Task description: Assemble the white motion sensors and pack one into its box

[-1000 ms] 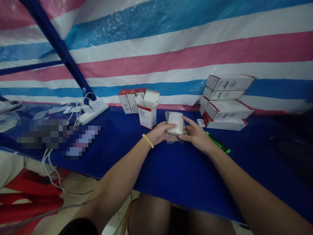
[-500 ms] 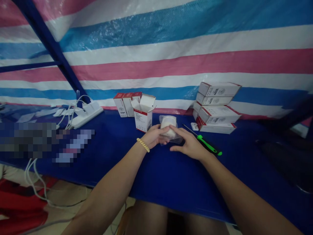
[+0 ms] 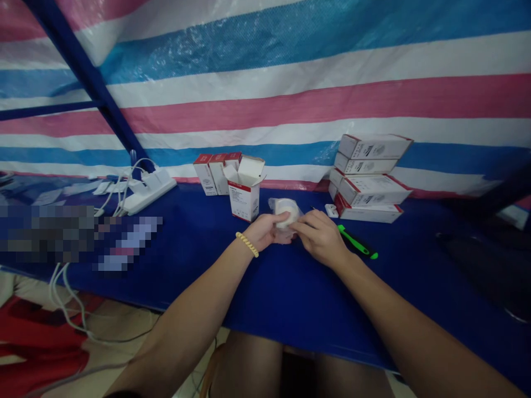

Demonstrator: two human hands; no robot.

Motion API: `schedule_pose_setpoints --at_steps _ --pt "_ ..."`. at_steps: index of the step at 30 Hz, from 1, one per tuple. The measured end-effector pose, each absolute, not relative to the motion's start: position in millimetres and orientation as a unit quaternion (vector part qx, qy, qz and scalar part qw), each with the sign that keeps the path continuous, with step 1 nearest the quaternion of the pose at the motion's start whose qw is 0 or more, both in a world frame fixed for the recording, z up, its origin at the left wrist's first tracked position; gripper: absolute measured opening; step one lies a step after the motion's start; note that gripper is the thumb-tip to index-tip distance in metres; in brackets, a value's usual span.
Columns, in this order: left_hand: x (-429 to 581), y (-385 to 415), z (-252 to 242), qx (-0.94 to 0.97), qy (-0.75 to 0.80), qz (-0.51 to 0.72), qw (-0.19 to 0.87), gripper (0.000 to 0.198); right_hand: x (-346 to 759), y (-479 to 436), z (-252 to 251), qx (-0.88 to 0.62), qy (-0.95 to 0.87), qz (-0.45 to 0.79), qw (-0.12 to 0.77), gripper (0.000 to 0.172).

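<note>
Holding a white object (image 3: 287, 209) over the blue counter (image 3: 282, 298), with the left hand (image 3: 265, 231) in a closed grip around it and the right hand (image 3: 324, 237) pinching its clear bag (image 3: 284, 236), near an open carton (image 3: 244, 200), a green-and-black screwdriver (image 3: 355, 241) and, farther back, stacked boxes (image 3: 371, 185) before a striped sheet (image 3: 265, 110).

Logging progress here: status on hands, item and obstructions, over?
Left hand holding wrapped white item. Right hand pinching its plastic. Open box nearby; nothing visibly blocking.

The object (image 3: 287, 206) is white, the table (image 3: 269, 293) blue, the tarpaulin (image 3: 274, 105) striped pink-white-blue.
</note>
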State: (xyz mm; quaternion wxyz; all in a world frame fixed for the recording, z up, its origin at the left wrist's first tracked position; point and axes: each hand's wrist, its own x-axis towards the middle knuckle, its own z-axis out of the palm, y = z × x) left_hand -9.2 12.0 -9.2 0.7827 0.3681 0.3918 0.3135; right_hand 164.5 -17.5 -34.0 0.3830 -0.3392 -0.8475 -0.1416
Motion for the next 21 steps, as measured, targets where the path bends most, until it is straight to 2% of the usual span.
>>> schedule_pose_setpoints --at_steps 4,7,10,12,15,16,19,21 --pt "-4.5 8.9 -8.8 0.47 0.49 0.272 0.682 0.039 164.5 -20.2 -34.2 -0.354 -0.839 -0.048 0.41 0.026" --pt "-4.5 7.7 -12.2 0.589 0.562 0.313 0.489 0.047 166.6 -22.1 -31.6 -0.363 -0.815 0.009 0.451 0.026" --pt "-10.5 5.7 -13.1 0.694 0.499 0.432 0.287 0.034 168.9 -22.6 -27.5 -0.392 -0.785 0.009 0.48 0.024" --pt "-15.5 3.5 -11.1 0.766 0.385 0.468 0.214 0.033 169.5 -22.5 -25.1 -0.403 -0.773 -0.006 0.49 0.024" --pt "-18.4 0.0 -8.8 0.838 0.264 0.444 0.176 0.05 168.5 -23.0 -23.1 -0.419 -0.765 -0.016 0.489 0.025" --pt "-17.5 -0.8 -9.1 0.843 0.259 0.437 0.176 0.047 167.8 -23.5 -22.6 -0.426 -0.762 -0.016 0.488 0.025" --pt "-11.8 -1.1 -12.6 0.813 0.302 0.458 0.194 0.015 166.5 -25.6 -20.2 -0.445 -0.745 -0.007 0.497 0.025" --pt "-8.3 0.3 -14.8 0.771 0.331 0.505 0.202 0.01 167.4 -26.2 -17.6 -0.455 -0.724 -0.001 0.518 0.023"
